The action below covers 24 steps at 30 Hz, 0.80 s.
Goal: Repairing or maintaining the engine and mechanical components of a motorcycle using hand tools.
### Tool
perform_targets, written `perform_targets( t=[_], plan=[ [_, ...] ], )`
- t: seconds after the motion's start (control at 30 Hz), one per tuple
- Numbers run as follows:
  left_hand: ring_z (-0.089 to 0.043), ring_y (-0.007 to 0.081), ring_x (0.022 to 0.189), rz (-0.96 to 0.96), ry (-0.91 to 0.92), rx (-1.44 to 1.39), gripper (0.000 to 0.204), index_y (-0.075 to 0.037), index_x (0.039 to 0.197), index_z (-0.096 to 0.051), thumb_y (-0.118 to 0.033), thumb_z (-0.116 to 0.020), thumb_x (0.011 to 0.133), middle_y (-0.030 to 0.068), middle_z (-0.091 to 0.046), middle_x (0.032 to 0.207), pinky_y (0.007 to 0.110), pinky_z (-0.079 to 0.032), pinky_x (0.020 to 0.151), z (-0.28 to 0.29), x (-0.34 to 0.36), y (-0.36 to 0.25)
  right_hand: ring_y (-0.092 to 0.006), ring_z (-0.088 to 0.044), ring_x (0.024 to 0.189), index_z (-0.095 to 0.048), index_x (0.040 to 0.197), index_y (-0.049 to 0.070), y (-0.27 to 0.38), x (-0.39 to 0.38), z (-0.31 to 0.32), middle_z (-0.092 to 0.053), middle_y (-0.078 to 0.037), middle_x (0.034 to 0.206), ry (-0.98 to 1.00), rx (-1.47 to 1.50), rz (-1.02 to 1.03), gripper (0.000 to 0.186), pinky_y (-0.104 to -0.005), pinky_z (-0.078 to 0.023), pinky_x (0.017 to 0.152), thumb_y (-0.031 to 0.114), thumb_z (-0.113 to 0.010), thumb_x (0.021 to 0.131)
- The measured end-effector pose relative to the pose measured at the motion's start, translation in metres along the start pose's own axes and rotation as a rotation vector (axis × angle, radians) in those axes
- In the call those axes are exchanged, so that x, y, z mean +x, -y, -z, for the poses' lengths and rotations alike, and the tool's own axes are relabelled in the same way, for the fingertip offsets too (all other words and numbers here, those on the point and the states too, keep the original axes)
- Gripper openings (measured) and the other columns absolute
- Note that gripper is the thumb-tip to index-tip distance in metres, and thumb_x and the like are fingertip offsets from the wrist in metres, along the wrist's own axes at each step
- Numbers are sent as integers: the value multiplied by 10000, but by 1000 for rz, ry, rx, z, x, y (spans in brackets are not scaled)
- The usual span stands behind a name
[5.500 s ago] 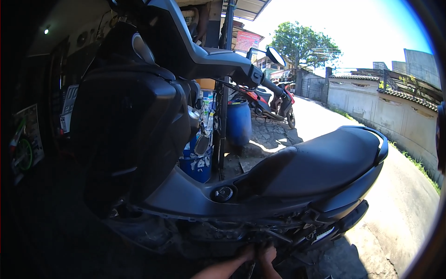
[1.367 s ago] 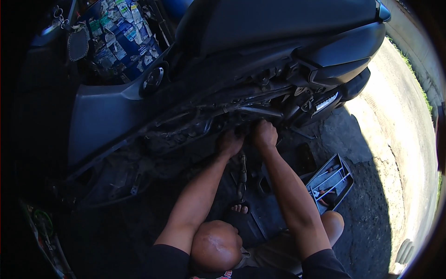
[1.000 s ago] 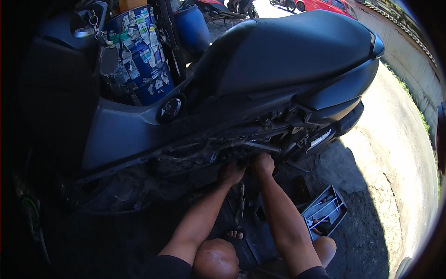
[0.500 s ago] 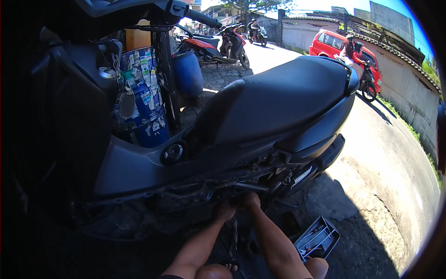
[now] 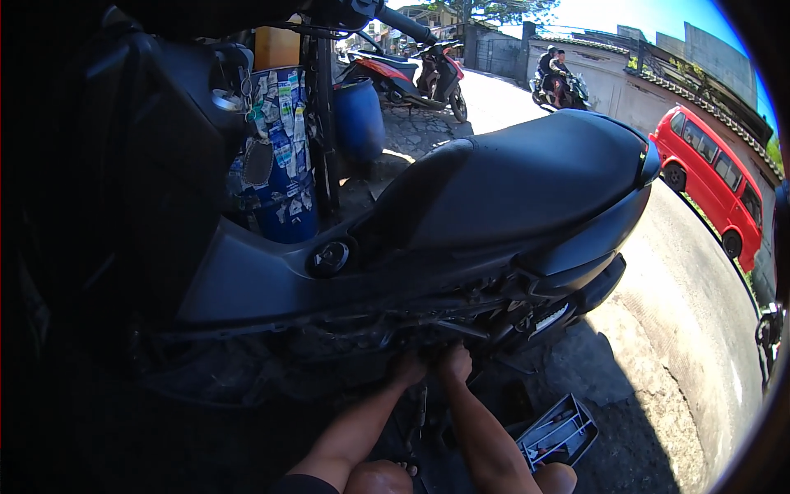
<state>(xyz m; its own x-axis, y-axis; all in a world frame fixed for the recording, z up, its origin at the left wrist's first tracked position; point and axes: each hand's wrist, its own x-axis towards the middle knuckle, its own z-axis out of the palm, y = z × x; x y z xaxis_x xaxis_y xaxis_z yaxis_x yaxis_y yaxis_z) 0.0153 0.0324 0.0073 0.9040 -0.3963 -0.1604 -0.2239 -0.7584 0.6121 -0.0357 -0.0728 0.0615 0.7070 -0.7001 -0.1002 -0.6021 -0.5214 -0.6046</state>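
Observation:
A dark scooter (image 5: 527,181) stands across the view, its lower side open with frame and engine parts showing. Both my arms reach down to the shaded underside below the seat. My left hand (image 5: 409,368) is at the lower engine area, its fingers lost in shadow. Close beside it on the right, my right hand (image 5: 455,362) is curled near a metal pipe (image 5: 462,328); what it grips, if anything, is hidden. A thin, long metal part (image 5: 422,407) shows below and between my hands, too dark to name.
A grey tool tray (image 5: 586,436) with several tools lies on the ground right of my right forearm. Behind the scooter stand a sticker-covered blue drum (image 5: 284,156), a blue barrel (image 5: 359,123) and a red parked scooter (image 5: 403,74). On the road are a red van (image 5: 712,169) and a motorbike (image 5: 568,86) carrying two people.
My view has swung left, so the scene sits further right. The van has moved along the road toward the near right, and a motorbike has come closer. Both hands stay under the scooter.

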Motion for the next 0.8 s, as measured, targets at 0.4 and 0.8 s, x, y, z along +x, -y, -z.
perform_targets(
  t=[0.4,0.8],
  plan=[
    [-543,368,1176,-78,7,-44,530,-97,1216,-603,-471,-361,928,202,-587,1240,478,-428,986,0,-3,-2,-351,-641,1038,-648,1046,8,-3,16,-10,-663,-211,1082,36,33,-45,460,-433,-529,862,376,-688,774],
    [-530,352,1197,-74,22,-25,603,-91,1237,-590,-542,-331,931,185,-578,1265,453,-410,999,-16,11,17,-328,-641,1056,-667,1042,-27,10,8,4,-661,-215,1104,137,-56,12,504,-398,-531,880,375,-716,742]
  ],
)
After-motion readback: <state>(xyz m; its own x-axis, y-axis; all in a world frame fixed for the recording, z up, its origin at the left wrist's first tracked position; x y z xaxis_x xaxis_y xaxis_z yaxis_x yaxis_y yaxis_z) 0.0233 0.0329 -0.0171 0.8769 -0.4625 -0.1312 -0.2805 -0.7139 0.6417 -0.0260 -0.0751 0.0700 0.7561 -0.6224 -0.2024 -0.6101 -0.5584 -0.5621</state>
